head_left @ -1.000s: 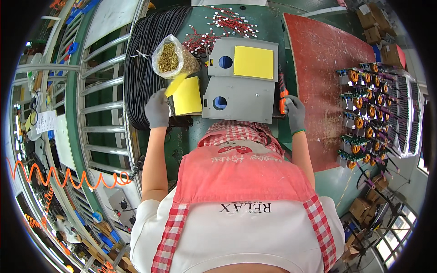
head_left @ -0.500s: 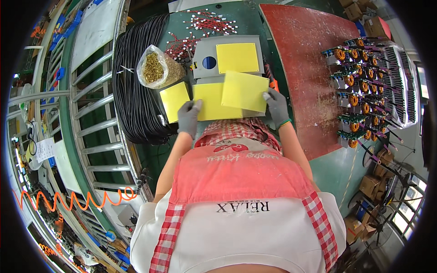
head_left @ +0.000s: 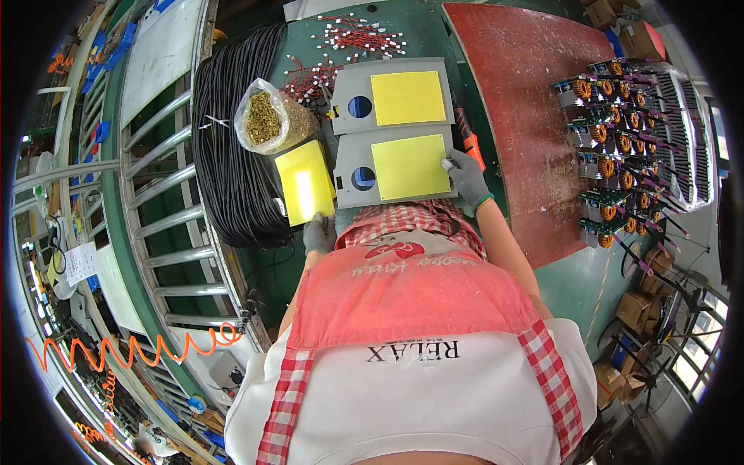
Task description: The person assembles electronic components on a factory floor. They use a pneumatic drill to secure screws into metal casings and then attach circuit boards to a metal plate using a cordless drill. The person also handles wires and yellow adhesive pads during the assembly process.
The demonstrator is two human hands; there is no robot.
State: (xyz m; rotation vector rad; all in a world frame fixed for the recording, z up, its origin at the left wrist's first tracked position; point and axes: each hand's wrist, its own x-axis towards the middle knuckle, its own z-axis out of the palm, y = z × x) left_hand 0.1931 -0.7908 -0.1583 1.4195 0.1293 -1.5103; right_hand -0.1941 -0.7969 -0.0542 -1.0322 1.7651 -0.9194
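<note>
Two grey panels, each with a round hole, lie one beyond the other in front of me. A yellow sheet (head_left: 407, 98) lies on the far grey panel (head_left: 353, 80), and another yellow sheet (head_left: 411, 167) covers the right part of the near grey panel (head_left: 355, 151). My gloved right hand (head_left: 468, 178) is closed at that near sheet's right edge, thumb on top. More yellow sheeting (head_left: 304, 182), bright with glare, lies left of the panels. Its lower edge is gripped by my gloved left hand (head_left: 318, 235), whose fingers are partly hidden.
A clear bag of brass-coloured small parts (head_left: 267, 124) stands beside a coil of black cable (head_left: 232, 147). Red-and-white connector wires (head_left: 356, 37) lie at the back. An orange-and-black tool (head_left: 470, 143) lies right of the panels. Circuit boards with copper coils (head_left: 604, 155) flank the red board (head_left: 535, 124).
The sheet at my right hand now lies squarely on the near panel. My left hand has moved left and down, with its yellow sheet off the panel and over at the left.
</note>
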